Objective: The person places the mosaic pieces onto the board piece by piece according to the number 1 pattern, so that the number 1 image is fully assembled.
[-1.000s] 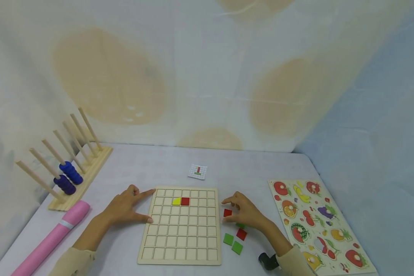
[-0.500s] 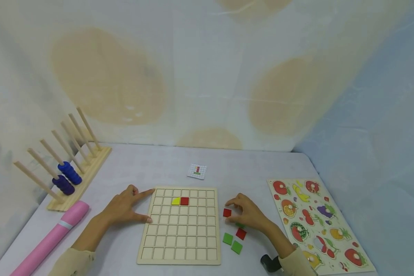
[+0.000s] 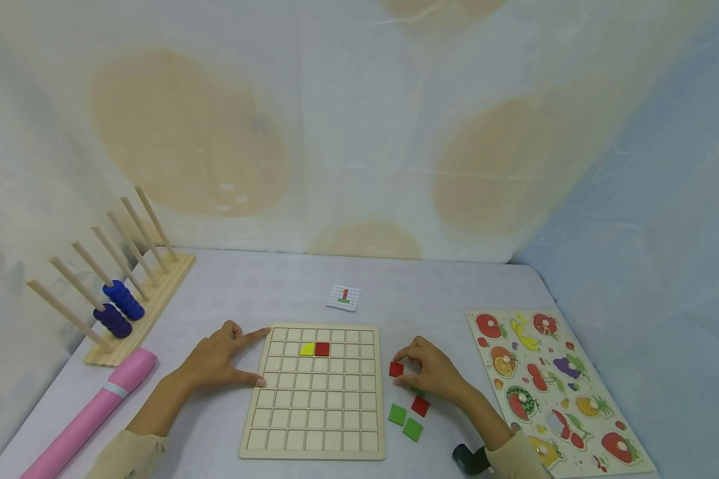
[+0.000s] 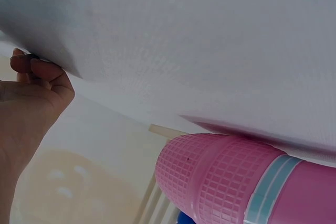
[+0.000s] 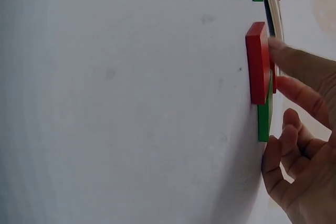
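My left hand (image 3: 214, 359) rests at the left edge of a wooden grid board (image 3: 311, 451), index finger stretched to its top-left corner and thumb lower on the side. In the grid sit a yellow triangle tile (image 3: 307, 349) and, right beside it, a red square (image 3: 321, 349). Right of the board, my right hand (image 3: 430, 370) pinches a red square tile (image 3: 397, 369) between thumb and index finger. Near its palm lie another red tile (image 3: 421, 406) and green tiles (image 3: 413, 429), one partly hidden under the hand. The right wrist view shows the fingertips low by the tiles.
A small pattern card (image 3: 344, 297) lies beyond the board. At left stand a peg rack (image 3: 174, 266) with blue rings and a pink bottle-like cylinder (image 3: 86, 426). A fruit puzzle board (image 3: 551, 392) lies at right, with a black object (image 3: 470, 459) by the right sleeve.
My right thumb and index finger have drawn closer together onto the red tile beside the board. The left hand and the board stay where they were.
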Tool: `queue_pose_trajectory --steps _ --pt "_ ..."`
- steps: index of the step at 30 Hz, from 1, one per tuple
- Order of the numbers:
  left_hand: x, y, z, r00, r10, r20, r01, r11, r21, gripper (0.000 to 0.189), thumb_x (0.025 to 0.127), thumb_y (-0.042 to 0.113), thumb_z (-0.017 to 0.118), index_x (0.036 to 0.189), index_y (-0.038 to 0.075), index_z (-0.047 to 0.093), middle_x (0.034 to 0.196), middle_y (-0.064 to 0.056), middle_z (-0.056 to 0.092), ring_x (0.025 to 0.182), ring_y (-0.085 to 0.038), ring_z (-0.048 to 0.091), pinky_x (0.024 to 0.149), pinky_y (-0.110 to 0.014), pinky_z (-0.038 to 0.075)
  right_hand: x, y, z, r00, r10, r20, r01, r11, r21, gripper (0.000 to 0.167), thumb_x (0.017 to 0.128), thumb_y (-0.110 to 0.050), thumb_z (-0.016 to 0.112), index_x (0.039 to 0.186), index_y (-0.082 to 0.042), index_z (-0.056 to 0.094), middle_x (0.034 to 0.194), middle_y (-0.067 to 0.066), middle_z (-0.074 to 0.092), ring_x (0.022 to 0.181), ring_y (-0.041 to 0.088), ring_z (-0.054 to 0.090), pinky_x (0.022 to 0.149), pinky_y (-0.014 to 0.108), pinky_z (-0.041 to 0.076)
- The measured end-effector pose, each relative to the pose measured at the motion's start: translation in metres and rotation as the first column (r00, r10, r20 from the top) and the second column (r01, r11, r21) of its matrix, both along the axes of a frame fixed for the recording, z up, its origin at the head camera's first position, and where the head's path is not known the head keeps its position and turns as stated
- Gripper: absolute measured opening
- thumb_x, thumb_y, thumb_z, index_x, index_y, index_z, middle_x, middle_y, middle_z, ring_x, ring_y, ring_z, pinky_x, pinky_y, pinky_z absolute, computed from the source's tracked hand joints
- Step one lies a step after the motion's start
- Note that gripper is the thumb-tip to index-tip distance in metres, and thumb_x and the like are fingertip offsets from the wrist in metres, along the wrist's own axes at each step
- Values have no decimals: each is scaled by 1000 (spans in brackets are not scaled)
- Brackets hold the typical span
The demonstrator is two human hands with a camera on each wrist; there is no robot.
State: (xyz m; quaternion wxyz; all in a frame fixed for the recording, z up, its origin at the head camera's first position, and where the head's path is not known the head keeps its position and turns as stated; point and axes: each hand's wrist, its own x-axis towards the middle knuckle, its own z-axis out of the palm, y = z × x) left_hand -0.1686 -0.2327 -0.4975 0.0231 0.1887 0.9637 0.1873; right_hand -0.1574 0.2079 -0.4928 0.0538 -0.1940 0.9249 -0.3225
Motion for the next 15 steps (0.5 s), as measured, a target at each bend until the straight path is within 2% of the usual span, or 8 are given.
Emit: queue_pose_trajectory --steps 8,15 --pt "1 1 0 1000 7 17 -7 1000 0 99 61 79 73 146 33 49 103 -4 41 69 -16 37 63 -30 30 2 -3 -3 999 -15 -41 15 1000 9 22 77 -19 86 95 -16 74 86 -7 50 82 9 46 68 21 41" --pt "0 0 -1 1000 5 5 -5 1000 1 99 61 79 73 146 33 50 101 -4 41 69 -16 36 62 -30 30 4 -3 -6 997 -9 -78 8 1000 -11 20 77 -15 85 92 -15 73 86 -6 51 83 8 48 69 21 44"
